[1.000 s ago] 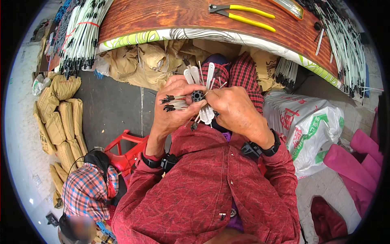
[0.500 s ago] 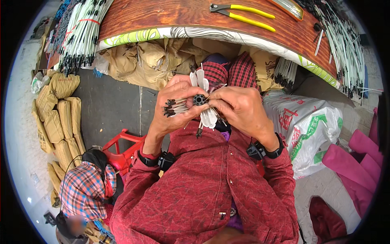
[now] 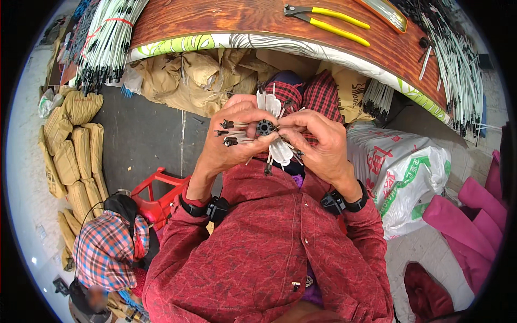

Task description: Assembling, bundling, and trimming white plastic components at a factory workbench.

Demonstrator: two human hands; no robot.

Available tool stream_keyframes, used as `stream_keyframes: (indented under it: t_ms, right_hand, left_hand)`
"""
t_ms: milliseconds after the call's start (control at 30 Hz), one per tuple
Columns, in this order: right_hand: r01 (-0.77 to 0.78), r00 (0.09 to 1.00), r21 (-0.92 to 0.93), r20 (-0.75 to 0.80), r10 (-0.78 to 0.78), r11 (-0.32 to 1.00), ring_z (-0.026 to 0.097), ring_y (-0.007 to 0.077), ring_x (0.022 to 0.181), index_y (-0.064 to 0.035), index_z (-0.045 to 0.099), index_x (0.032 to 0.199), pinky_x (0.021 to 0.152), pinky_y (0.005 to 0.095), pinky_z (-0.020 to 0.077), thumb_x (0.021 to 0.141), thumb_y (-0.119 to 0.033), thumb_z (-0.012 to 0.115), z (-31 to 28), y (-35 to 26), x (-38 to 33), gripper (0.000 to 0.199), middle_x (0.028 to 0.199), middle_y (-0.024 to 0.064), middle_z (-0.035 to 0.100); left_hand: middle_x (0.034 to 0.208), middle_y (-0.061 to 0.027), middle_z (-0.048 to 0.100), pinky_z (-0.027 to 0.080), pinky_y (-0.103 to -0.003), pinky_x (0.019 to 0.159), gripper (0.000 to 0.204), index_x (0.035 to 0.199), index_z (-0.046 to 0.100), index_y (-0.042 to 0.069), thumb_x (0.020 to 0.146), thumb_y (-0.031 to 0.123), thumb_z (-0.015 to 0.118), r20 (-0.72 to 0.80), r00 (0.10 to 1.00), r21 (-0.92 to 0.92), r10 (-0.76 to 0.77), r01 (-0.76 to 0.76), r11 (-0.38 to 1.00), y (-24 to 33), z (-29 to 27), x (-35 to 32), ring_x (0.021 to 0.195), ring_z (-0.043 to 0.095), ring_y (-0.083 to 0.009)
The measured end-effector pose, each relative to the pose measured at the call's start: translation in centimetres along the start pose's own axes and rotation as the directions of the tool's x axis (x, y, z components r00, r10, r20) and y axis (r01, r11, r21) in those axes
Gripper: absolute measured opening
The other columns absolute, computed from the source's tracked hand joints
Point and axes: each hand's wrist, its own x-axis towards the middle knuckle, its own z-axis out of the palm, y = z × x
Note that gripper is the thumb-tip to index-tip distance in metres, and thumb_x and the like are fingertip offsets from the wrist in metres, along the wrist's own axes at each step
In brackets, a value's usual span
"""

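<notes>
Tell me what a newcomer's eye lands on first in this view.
At centre, the left hand and right hand pinch a small black round hub with thin white black-tipped rods fanning out of it. Above, yellow-handled pliers lie on a reddish-brown wooden board, with bundled white rods at upper left.

1. The single head view looks steeply down from the person's head, close above both hands and the lap.
2. It faces forward toward the wooden table (image 3: 226,16); the fisheye bends the edges.

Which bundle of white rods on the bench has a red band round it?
The bundle of white rods at the bench's left end, tied with a red band. The rods at the right end show no band.
</notes>
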Motion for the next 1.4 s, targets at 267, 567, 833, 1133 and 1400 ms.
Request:
stream_keyframes:
  t_ms: [267, 567, 833, 1133, 1400]
  right_hand:
    - [-0.301, 0.954, 0.274, 0.088, 0.288, 0.913, 0.071, 0.0155, 0.082, -0.0015, 0.071, 0.097, 0.067, 0.0247, 0.0551, 0.083, 0.0, 0.072, 0.4, 0.5, -0.5, 0.015, 0.089, 0.0071, 0.073]
    - [-0.025, 0.999, 0.094, 0.025, 0.023, 0.995, 0.071, 0.0206, 0.083, 0.0017, 0.071, 0.098, 0.07, 0.0293, 0.0555, 0.081, 0.005, 0.071, 0.6, 0.0, -0.8, 0.018, 0.094, 0.0108, 0.071]
    - [-0.06, 0.988, 0.029, 0.146, 0.055, 0.998, 0.07, 0.0184, 0.082, 0.0025, 0.07, 0.098, 0.069, 0.0299, 0.0542, 0.081, 0.007, 0.07, -0.5, -0.5, -1.2, 0.018, 0.094, 0.0106, 0.07]
    - [-0.354, 0.934, 0.217, 0.124, 0.334, 0.91, 0.068, 0.0135, 0.08, 0.0035, 0.062, 0.094, 0.069, 0.0271, 0.0534, 0.084, 0.002, 0.072, -0.1, 0.3, -1.8, 0.014, 0.086, 0.0084, 0.068]
    - [-0.176, 0.983, 0.062, 0.07, 0.172, 0.982, 0.069, 0.0181, 0.079, 0.001, 0.063, 0.091, 0.068, 0.0279, 0.0535, 0.082, 0.003, 0.072, -0.4, 0.7, -1.5, 0.013, 0.084, 0.0091, 0.067]
  left_hand:
    - [0.06, 0.0027, 0.049, 0.045, -0.034, 0.075, 0.03, 0.093, 0.075, 0.011, 0.066, 0.014, 0.087, 0.03, 0.999, -0.022, -0.023, 0.023, 0.999, 0.2, -0.5, 0.2, 0.078, 0.052, -0.0163]
    - [0.063, 0.0023, 0.051, 0.045, -0.034, 0.074, 0.033, 0.096, 0.076, 0.011, 0.065, 0.015, 0.088, 0.028, 0.999, -0.003, -0.04, 0.041, 0.999, 0.0, -0.4, 0.0, 0.078, 0.053, -0.0171]
    - [0.062, 0.0029, 0.05, 0.046, -0.035, 0.076, 0.032, 0.097, 0.076, 0.013, 0.066, 0.016, 0.087, 0.079, 0.994, -0.032, 0.071, -0.068, 0.997, -0.1, 0.2, 0.1, 0.082, 0.057, -0.0183]
    - [0.067, -0.0005, 0.054, 0.047, -0.036, 0.073, 0.024, 0.088, 0.07, 0.012, 0.067, 0.012, 0.082, 0.055, 0.99, 0.02, 0.129, -0.13, 0.991, -0.1, 1.0, 0.7, 0.073, 0.056, -0.0218]
    - [0.076, -0.0047, 0.06, 0.048, -0.037, 0.076, 0.025, 0.089, 0.066, 0.011, 0.069, 0.01, 0.08, 0.061, 0.989, -0.013, 0.134, -0.133, 0.991, -0.1, 1.3, 0.8, 0.082, 0.06, -0.0265]
